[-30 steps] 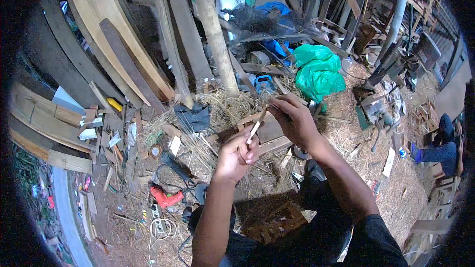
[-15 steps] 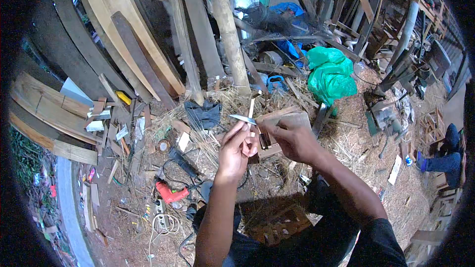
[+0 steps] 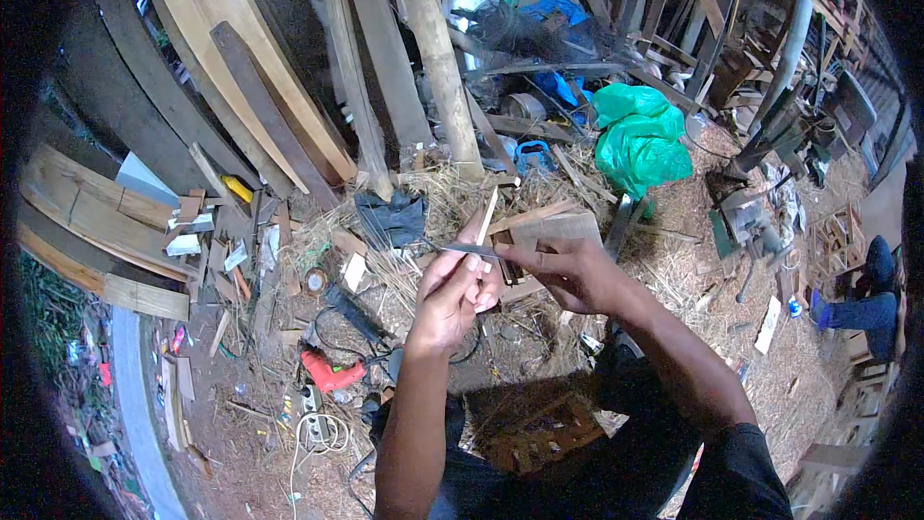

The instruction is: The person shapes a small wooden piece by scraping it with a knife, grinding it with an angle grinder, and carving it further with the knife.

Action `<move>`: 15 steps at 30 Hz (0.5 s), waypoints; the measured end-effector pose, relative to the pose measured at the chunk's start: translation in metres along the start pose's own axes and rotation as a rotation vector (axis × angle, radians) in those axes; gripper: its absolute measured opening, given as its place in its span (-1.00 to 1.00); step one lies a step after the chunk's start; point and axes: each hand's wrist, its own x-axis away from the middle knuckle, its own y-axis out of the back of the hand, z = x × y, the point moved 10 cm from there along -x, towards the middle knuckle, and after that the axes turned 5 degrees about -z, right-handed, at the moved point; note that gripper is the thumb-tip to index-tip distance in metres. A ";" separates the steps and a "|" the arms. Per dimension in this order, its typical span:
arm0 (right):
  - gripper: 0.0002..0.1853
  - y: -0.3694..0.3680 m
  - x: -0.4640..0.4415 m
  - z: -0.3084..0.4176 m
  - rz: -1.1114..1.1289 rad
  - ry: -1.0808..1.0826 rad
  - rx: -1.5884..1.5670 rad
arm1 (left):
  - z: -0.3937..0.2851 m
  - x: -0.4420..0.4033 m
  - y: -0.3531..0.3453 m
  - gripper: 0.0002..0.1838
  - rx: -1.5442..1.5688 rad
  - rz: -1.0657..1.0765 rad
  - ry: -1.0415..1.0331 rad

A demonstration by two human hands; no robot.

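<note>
My left hand [image 3: 450,299] is closed around a thin, pale wooden stick [image 3: 490,209], which points up and away from me. A narrow metal blade [image 3: 464,249], like a knife's, lies crosswise over the stick near my left fingertips. My right hand [image 3: 573,274] grips the blade's right end between thumb and fingers; any handle is hidden in the hand. Just beyond and below my right hand is a wooden block [image 3: 568,227] with a slim strip beside it.
A red power tool [image 3: 332,372] and a coiled white cable [image 3: 327,431] lie on the ground at left. Long boards [image 3: 279,87] lean at back left. A green plastic bag [image 3: 640,146] sits at back right. Another person's legs [image 3: 857,313] show at the right edge.
The blade has come down a little towards me and its face has turned from bright to dark. The stick's upper part now shows more plainly above it.
</note>
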 end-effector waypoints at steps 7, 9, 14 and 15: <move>-0.28 0.007 0.000 0.013 -0.147 0.077 0.366 | 0.003 0.003 0.002 -0.38 0.220 0.003 -0.022; -0.29 0.008 0.000 0.014 -0.156 0.088 0.401 | 0.003 0.005 0.000 -0.38 0.262 -0.019 -0.016; -0.29 0.013 -0.003 0.015 -0.125 0.102 0.487 | 0.003 0.007 -0.006 -0.35 0.336 0.021 -0.014; -0.29 0.015 -0.004 0.015 -0.132 0.099 0.492 | 0.003 0.007 -0.007 -0.36 0.347 0.040 -0.012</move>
